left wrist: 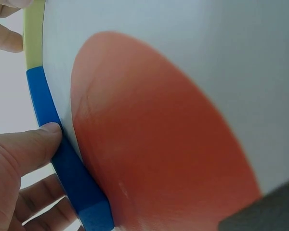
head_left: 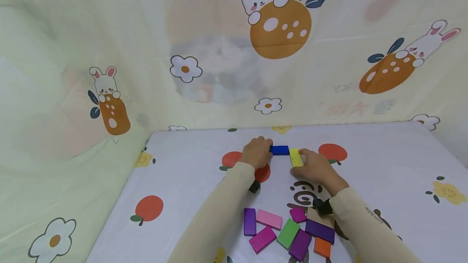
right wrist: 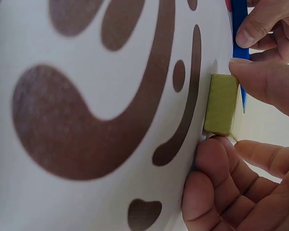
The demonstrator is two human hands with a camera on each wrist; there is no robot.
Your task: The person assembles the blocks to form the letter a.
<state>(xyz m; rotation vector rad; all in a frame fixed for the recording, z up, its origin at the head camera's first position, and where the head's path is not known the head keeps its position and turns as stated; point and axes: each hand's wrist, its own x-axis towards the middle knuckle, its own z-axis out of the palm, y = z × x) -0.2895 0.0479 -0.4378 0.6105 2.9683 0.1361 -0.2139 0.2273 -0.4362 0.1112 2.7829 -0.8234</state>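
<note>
Near the far side of the table, a blue rectangular block lies lengthwise across from my left hand. In the left wrist view, my thumb and fingers pinch this blue block near one end. A yellow block meets its right end, lying at an angle to it in the head view. My right hand grips the yellow block between thumb and fingers. From the right wrist, the yellow block's near end faces the camera, with the thumb at one side and the fingers at the other.
Closer to me lies a loose group of blocks: purple, light pink, magenta, green, orange and several others. A printed cloth covers the table; a patterned curtain hangs behind it.
</note>
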